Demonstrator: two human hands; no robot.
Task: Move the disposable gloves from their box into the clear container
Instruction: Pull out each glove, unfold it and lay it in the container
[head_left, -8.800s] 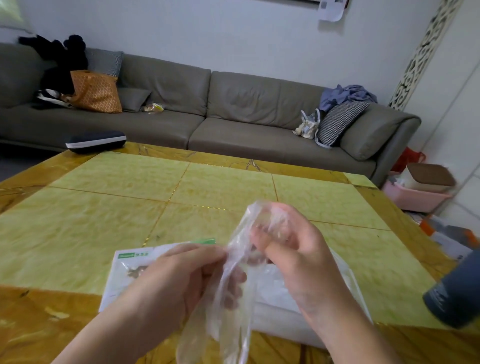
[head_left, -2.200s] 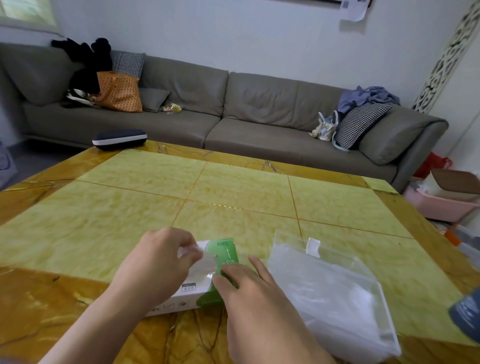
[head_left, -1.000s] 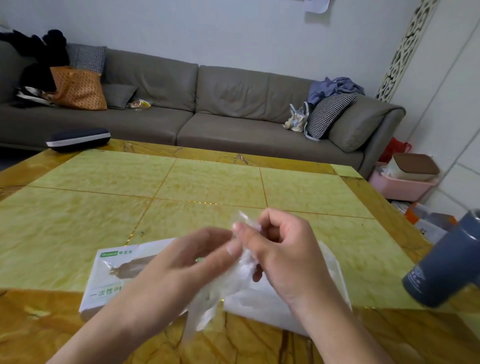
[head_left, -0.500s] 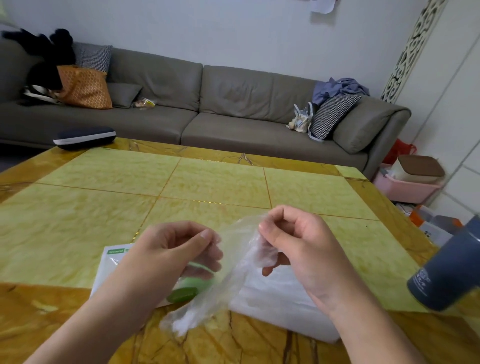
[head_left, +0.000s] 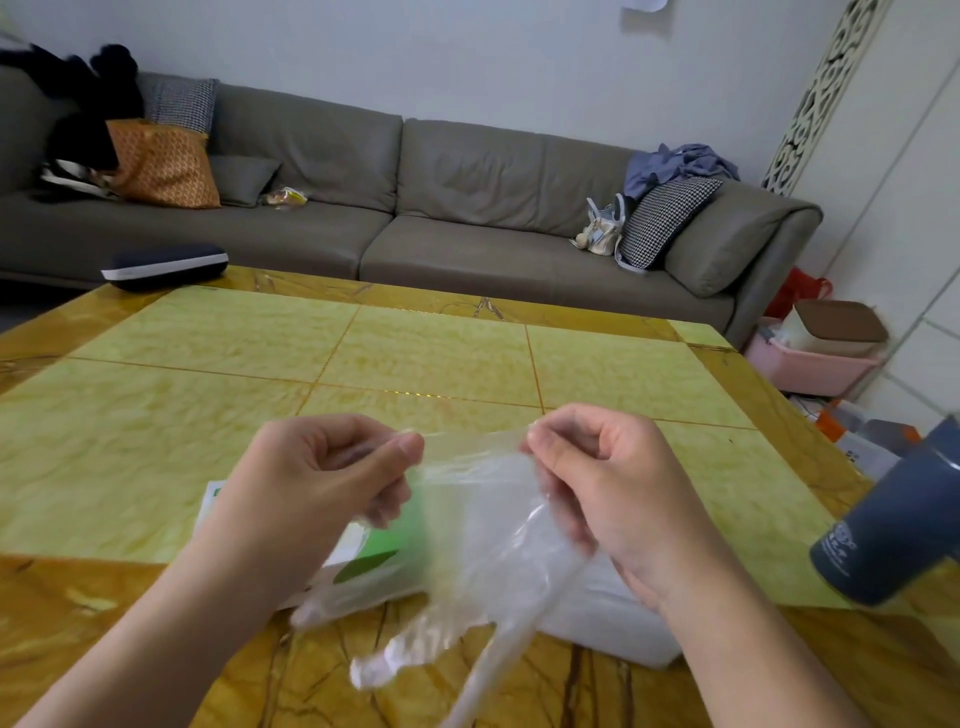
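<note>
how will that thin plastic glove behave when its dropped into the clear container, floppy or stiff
Probably very floppy: the glove sags between the left hand and right hand, its fingers dangling limp. Likely very light, being see-through film, so it may drift or cling rather than drop neatly into the clear container.

The table (head_left: 363, 353) has a yellow-green marbled top, split into panels by thin gold lines and framed by a darker amber, veined border. The glove box (head_left: 374, 551), white with green, lies flat on it near the front edge, straddling panel and border. Just right of the box, close against it, sits the clear container (head_left: 613, 623), resting mostly on the front border. Well right of the box, at the table's right edge, stands a dark blue cup (head_left: 893, 530). Far behind the box, at the back left corner, lies a dark case (head_left: 163, 265) with a white band.
</note>
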